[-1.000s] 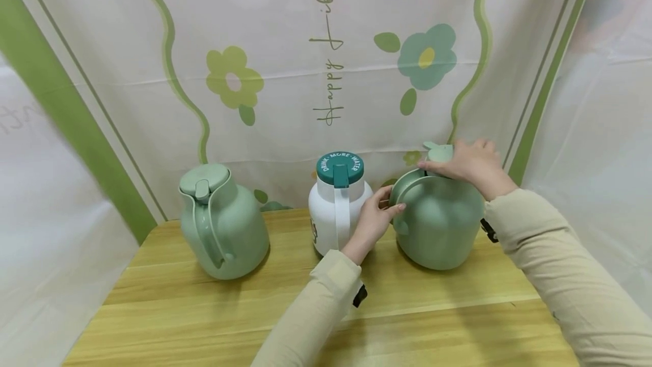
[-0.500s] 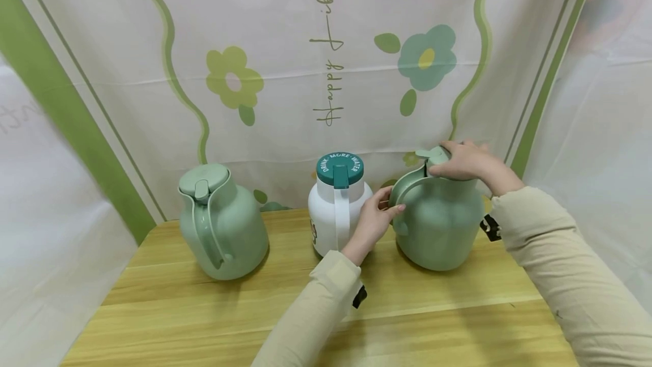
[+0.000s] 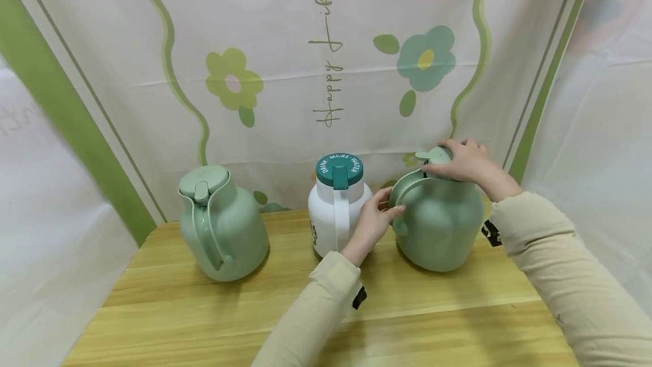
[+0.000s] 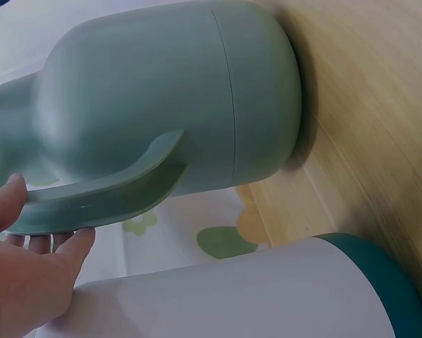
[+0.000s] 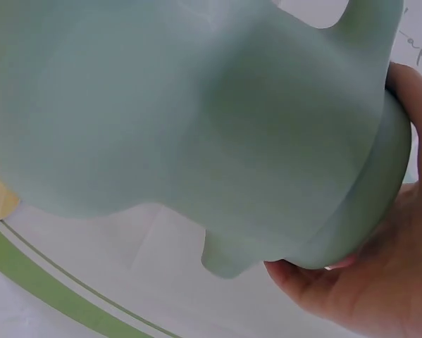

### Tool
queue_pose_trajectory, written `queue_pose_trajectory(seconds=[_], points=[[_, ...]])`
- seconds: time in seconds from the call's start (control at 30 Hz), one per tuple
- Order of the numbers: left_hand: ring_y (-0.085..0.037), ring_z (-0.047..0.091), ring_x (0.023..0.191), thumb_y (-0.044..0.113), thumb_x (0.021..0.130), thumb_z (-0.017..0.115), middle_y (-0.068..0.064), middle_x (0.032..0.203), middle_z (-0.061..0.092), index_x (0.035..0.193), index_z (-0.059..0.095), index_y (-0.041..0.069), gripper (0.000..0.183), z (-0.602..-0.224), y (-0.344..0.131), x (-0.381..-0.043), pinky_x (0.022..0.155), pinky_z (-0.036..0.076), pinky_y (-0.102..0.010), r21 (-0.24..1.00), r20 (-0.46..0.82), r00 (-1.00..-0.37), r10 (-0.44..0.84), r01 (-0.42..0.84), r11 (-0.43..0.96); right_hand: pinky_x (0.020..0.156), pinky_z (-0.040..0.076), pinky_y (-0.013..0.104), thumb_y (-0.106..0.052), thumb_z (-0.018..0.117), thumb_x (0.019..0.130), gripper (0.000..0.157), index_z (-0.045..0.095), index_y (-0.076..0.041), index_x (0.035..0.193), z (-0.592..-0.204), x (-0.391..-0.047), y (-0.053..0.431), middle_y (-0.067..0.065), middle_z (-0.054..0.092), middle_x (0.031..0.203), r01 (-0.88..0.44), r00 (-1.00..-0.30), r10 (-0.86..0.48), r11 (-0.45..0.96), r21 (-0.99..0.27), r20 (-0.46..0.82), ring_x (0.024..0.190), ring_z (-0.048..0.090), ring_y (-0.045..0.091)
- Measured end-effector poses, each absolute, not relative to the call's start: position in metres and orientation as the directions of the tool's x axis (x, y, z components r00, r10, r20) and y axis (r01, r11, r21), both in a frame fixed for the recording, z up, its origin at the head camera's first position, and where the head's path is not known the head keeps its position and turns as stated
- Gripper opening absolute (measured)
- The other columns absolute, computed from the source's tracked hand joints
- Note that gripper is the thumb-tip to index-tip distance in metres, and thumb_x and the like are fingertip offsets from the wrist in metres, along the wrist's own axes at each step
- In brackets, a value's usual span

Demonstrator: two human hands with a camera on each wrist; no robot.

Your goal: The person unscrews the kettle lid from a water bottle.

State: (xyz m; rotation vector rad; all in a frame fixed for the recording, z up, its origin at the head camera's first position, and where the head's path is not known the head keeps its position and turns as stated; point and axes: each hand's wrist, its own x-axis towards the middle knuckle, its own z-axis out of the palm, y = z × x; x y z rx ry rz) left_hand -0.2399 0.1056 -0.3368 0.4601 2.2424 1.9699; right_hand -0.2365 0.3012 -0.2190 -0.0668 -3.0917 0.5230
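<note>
A green thermos jug (image 3: 440, 228) stands upright at the right of the wooden table. My left hand (image 3: 374, 221) holds its handle (image 4: 105, 203), fingers on one side and thumb on the other. Over the jug's mouth, my right hand (image 3: 467, 163) grips the round green lid (image 5: 380, 190) by its rim, thumb and fingers on opposite sides. A tab of the lid (image 3: 437, 155) sticks out to the left. The lid sits at the neck; whether it is fully seated I cannot tell. Close to my left hand stands a white jug (image 3: 324, 208) with a dark green lid.
Another green thermos jug (image 3: 239, 231), lid on, stands at the left of the wooden table (image 3: 204, 321). A white cloth (image 3: 285, 129) printed with flowers and lettering hangs behind the table, with more cloth at both sides.
My right hand has turned the lid; its tab has swung slightly left and the lid looks lower at the neck. The left hand stays on the handle, and the jugs stay put.
</note>
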Motion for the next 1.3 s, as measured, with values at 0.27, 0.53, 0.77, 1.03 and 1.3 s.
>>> queue_pose_trajectory(seconds=[0.27, 0.53, 0.77, 1.03, 1.3], points=[[-0.027, 0.058, 0.120, 0.017, 0.090, 0.066, -0.010, 0.128, 0.061, 0.133, 0.056, 0.016, 0.045, -0.337, 0.106, -0.240, 0.097, 0.052, -0.038, 0.983, 0.108, -0.946, 0.306, 0.147, 0.107, 0.088, 0.037, 0.064, -0.050, 0.059, 0.085, 0.096, 0.020, 0.014, 0.143, -0.216, -0.231, 0.304, 0.048, 0.023, 0.132, 0.061, -0.998, 0.064, 0.949, -0.311, -0.001, 0.119, 0.024, 0.059], [-0.027, 0.058, 0.120, 0.016, 0.090, 0.065, -0.011, 0.129, 0.060, 0.134, 0.055, 0.015, 0.045, -0.338, 0.106, -0.239, 0.097, 0.052, -0.038, 0.983, 0.118, -0.945, 0.306, 0.155, 0.101, 0.084, 0.038, 0.061, -0.047, 0.063, 0.083, 0.092, 0.024, 0.013, 0.141, -0.215, -0.224, 0.312, 0.044, 0.025, 0.128, 0.041, -0.999, 0.044, 0.938, -0.346, 0.002, 0.114, 0.024, 0.053], [-0.027, 0.058, 0.120, 0.017, 0.090, 0.065, -0.010, 0.128, 0.060, 0.133, 0.056, 0.016, 0.044, -0.337, 0.105, -0.237, 0.097, 0.052, -0.038, 0.982, 0.119, -0.946, 0.303, 0.157, 0.105, 0.090, 0.035, 0.068, -0.041, 0.064, 0.085, 0.085, 0.028, 0.013, 0.140, -0.211, -0.220, 0.321, 0.045, 0.027, 0.133, -0.046, -0.999, -0.049, 0.945, -0.323, -0.002, 0.120, 0.025, 0.058], [-0.026, 0.057, 0.120, 0.018, 0.090, 0.065, -0.009, 0.128, 0.060, 0.132, 0.056, 0.017, 0.043, -0.335, 0.104, -0.236, 0.097, 0.052, -0.039, 0.984, 0.111, -0.947, 0.303, 0.148, 0.101, 0.102, 0.029, 0.070, -0.048, 0.052, 0.093, 0.086, 0.016, 0.008, 0.148, -0.202, -0.219, 0.330, 0.040, 0.021, 0.146, -0.076, -0.985, -0.136, 0.900, -0.429, -0.110, 0.132, 0.023, 0.057], [-0.026, 0.057, 0.120, 0.019, 0.090, 0.065, -0.009, 0.128, 0.060, 0.133, 0.055, 0.018, 0.044, -0.335, 0.104, -0.235, 0.097, 0.052, -0.039, 0.984, 0.103, -0.946, 0.309, 0.142, 0.104, 0.104, 0.029, 0.068, -0.064, 0.040, 0.092, 0.096, 0.020, 0.014, 0.145, -0.205, -0.222, 0.312, 0.042, 0.023, 0.145, 0.004, -0.997, -0.026, 0.924, -0.382, -0.071, 0.132, 0.023, 0.058]])
